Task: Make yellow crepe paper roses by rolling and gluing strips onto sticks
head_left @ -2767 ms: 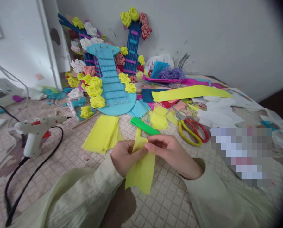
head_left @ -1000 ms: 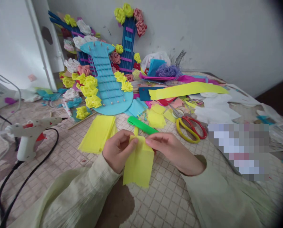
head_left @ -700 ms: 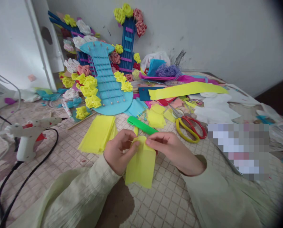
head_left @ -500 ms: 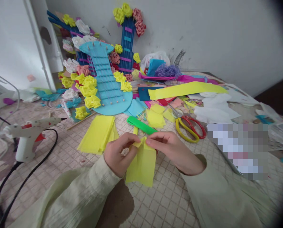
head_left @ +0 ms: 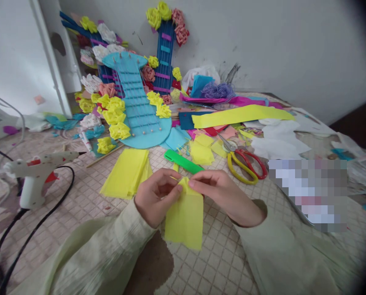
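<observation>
A thin yellow paper piece (head_left: 184, 221) hangs down from between my two hands, its top edge folded and gathered. My left hand (head_left: 158, 196) pinches the top left of it between thumb and fingers. The top right is pinched by my right hand (head_left: 224, 196). Just beyond my fingertips lies a green cutter (head_left: 183, 161). Left of it rests a stack of yellow paper (head_left: 124, 174). Scissors with red and yellow handles (head_left: 242, 168) lie open beyond my right hand.
A white glue gun (head_left: 37, 176) with a black cord lies at the left. Behind stand a light blue paper instrument (head_left: 134, 98) with yellow flowers and a dark blue one (head_left: 164, 57). A long yellow strip (head_left: 241, 116) lies at the back; a pixelated object (head_left: 312, 196) is at right.
The hanging part of the yellow paper has shifted slightly down and right. My left thumb has moved up and right onto the folded top; my right hand has barely moved.
</observation>
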The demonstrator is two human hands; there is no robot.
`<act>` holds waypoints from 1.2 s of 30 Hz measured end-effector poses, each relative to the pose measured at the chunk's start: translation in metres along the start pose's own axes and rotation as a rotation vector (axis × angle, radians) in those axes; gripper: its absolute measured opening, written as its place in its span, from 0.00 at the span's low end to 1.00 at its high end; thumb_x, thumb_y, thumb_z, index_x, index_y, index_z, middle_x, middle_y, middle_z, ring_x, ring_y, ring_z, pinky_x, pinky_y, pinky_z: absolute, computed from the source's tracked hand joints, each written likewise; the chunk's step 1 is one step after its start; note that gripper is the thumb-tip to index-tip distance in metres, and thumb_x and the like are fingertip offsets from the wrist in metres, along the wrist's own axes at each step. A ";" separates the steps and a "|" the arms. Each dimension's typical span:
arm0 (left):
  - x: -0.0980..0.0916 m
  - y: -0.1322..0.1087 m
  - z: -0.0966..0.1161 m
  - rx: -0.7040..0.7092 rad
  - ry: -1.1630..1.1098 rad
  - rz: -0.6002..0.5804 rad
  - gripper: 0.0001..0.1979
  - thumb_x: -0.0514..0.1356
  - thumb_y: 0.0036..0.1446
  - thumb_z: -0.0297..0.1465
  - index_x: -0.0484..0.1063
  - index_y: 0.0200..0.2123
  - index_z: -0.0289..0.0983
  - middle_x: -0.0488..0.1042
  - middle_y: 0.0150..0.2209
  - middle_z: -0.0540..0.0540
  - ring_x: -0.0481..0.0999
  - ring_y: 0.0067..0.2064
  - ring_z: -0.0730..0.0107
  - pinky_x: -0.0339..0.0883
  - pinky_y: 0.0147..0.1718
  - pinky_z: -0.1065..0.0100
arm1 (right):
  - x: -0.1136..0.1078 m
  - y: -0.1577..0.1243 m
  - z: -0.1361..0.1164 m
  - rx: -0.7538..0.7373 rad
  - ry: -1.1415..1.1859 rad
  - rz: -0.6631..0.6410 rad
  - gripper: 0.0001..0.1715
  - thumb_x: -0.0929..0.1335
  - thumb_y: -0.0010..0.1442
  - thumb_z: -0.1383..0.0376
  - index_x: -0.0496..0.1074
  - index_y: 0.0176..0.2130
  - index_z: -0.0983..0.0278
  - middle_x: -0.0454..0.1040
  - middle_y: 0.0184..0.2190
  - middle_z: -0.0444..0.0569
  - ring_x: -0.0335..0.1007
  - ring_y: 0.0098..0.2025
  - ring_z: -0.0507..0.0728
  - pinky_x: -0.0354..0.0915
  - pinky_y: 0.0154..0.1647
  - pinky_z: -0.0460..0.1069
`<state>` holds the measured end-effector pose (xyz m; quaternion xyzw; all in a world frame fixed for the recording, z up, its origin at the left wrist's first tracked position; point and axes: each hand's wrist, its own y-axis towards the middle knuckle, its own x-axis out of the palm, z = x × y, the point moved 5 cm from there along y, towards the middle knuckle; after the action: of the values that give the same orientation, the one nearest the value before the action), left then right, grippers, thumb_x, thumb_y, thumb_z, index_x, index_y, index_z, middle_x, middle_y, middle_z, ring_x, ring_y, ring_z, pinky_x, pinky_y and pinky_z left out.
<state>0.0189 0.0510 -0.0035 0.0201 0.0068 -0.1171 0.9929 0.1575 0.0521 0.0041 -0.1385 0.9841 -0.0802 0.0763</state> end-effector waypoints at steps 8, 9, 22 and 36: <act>0.001 0.000 0.000 -0.119 -0.066 -0.032 0.09 0.60 0.43 0.26 0.66 0.32 0.36 0.71 0.23 0.52 0.69 0.23 0.78 0.63 0.22 0.76 | 0.000 0.000 0.001 0.000 0.006 -0.004 0.09 0.68 0.50 0.60 0.73 0.29 0.64 0.73 0.28 0.44 0.67 0.30 0.50 0.62 0.30 0.45; 0.001 0.000 0.000 -0.126 -0.065 -0.032 0.10 0.60 0.43 0.26 0.66 0.32 0.36 0.71 0.22 0.52 0.69 0.23 0.78 0.63 0.22 0.76 | 0.000 0.000 0.001 -0.004 0.010 -0.008 0.09 0.68 0.50 0.60 0.73 0.29 0.64 0.74 0.28 0.44 0.67 0.30 0.50 0.62 0.30 0.45; 0.006 -0.002 -0.001 -0.142 -0.023 -0.090 0.11 0.60 0.44 0.29 0.65 0.34 0.35 0.71 0.24 0.50 0.70 0.25 0.75 0.63 0.25 0.73 | 0.004 0.000 0.001 -0.032 -0.002 -0.038 0.08 0.67 0.51 0.62 0.73 0.29 0.63 0.74 0.27 0.44 0.68 0.31 0.50 0.62 0.31 0.45; 0.006 -0.002 -0.002 -0.155 0.004 -0.108 0.11 0.59 0.44 0.28 0.65 0.34 0.35 0.70 0.24 0.50 0.69 0.25 0.75 0.62 0.24 0.73 | 0.005 0.001 0.003 -0.043 -0.051 -0.034 0.07 0.67 0.52 0.63 0.72 0.27 0.65 0.71 0.25 0.43 0.65 0.27 0.49 0.59 0.27 0.44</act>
<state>0.0245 0.0479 -0.0061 -0.0571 0.0191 -0.1695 0.9837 0.1535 0.0510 0.0002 -0.1590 0.9809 -0.0567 0.0968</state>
